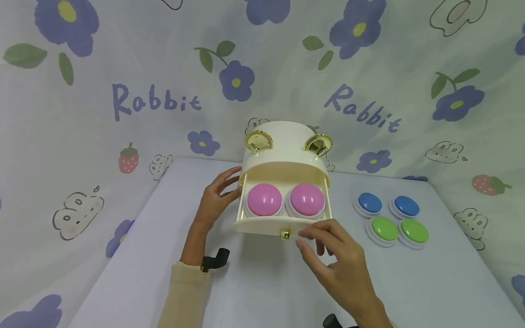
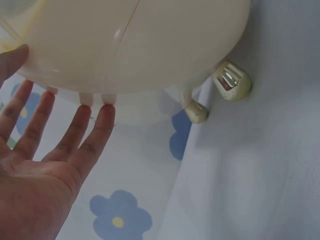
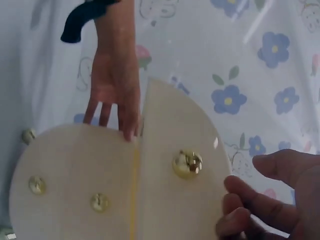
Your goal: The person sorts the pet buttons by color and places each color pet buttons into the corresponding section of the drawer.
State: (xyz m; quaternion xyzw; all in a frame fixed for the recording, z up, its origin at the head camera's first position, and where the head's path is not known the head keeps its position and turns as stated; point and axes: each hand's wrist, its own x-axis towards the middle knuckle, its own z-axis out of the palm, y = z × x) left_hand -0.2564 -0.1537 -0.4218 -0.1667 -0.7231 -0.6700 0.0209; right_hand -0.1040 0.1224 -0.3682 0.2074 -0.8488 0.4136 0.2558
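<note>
A cream rounded box (image 1: 287,141) with gold ear-shaped parts stands on the table, its drawer (image 1: 262,224) pulled out. Inside the drawer lie two pink domed push buttons (image 1: 264,199) with white bases, side by side. My left hand (image 1: 215,198) rests its fingertips on the box's left side; the left wrist view shows those fingers (image 2: 95,132) spread and nearly straight against the smooth wall. Close to the drawer's gold knob (image 1: 285,233), on its right, hovers my right hand (image 1: 340,259), loosely bent and holding nothing. Its thumb and fingers are apart in the right wrist view.
To the right of the box, two blue push buttons (image 1: 370,202) and two green push buttons (image 1: 384,228) sit grouped on the white table (image 1: 254,291). A cloth (image 1: 283,86) with flowers and rabbits hangs behind and around the table. Small gold feet (image 2: 232,82) show under the box.
</note>
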